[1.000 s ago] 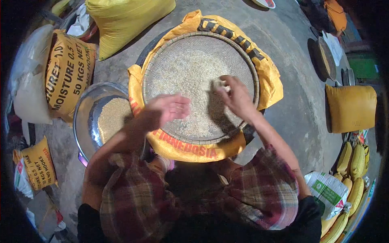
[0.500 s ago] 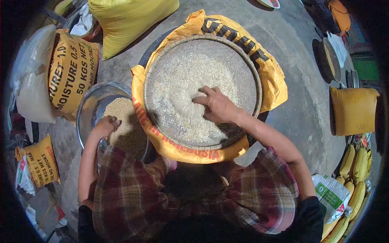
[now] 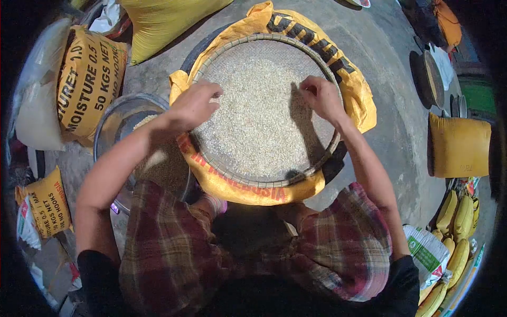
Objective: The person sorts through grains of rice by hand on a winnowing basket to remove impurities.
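A round woven tray [image 3: 266, 38] holds pale grain [image 3: 259, 116] spread over most of its mesh. Over the tray's left side is my left hand [image 3: 196, 105], its fingers curled inward; whatever they hold is hidden. My right hand [image 3: 323, 99] hovers over the right side near the rim, fingers bent and pressed together, contents too small to make out. Beneath the tray, a yellow printed sack [image 3: 359, 103] is spread around its edge. To the left, a metal basin [image 3: 113, 127] contains brownish grain [image 3: 163, 169], partly behind my left forearm.
Printed yellow sacks [image 3: 92, 79] and a bulging yellow sack [image 3: 169, 26] stand at the left and upper left. On the right are an upright yellow sack [image 3: 459, 145], a dark round pan [image 3: 430, 79], bananas [image 3: 463, 216] and a white-green bag [image 3: 426, 251].
My left hand has left the basin and moved up over the tray. My right hand has shifted from the tray's middle to its right side. The grain lies more evenly.
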A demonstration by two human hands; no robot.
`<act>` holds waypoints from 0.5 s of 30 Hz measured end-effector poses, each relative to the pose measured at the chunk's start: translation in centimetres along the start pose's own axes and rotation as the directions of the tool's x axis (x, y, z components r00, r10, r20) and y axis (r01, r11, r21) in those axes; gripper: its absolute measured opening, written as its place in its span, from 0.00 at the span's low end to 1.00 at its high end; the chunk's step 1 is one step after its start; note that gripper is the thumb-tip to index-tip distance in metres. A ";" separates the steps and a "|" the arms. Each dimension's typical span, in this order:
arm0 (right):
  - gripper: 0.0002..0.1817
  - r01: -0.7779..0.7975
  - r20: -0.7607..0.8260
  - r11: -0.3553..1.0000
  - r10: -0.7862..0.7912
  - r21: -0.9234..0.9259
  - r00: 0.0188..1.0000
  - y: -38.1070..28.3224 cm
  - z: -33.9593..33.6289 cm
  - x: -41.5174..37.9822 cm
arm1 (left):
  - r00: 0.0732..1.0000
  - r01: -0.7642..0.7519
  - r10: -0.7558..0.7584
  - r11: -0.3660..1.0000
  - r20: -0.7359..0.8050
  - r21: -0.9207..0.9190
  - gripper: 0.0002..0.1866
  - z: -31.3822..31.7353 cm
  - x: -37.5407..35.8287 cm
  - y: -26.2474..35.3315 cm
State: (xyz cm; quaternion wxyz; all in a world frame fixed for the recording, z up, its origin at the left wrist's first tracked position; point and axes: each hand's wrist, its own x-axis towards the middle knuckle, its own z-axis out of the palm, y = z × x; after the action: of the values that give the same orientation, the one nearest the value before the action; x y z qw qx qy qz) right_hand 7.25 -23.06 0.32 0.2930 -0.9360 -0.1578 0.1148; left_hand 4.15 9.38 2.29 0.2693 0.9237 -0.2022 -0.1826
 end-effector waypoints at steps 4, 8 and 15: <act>0.12 0.101 -0.173 0.990 -0.116 -0.097 0.978 1.6 1.9 1.4 | 1.000 0.009 -0.009 0.999 -0.017 0.049 0.16 2.3 3.9 0.3; 0.17 0.163 -0.123 0.986 -0.164 -0.011 0.979 -0.6 4.7 1.9 | 0.993 0.001 -0.004 1.000 -0.115 -0.026 0.17 5.1 8.0 2.0; 0.18 0.348 0.173 0.924 -0.373 0.156 0.912 -1.7 0.3 -3.4 | 0.971 -0.205 0.203 0.979 0.127 0.005 0.18 3.5 2.4 5.3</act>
State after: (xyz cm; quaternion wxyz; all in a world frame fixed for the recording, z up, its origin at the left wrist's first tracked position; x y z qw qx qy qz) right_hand 3.59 -22.78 1.47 0.3483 -0.8548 -0.3492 0.1611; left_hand 3.19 2.62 2.00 0.2650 0.8871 -0.3142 -0.2098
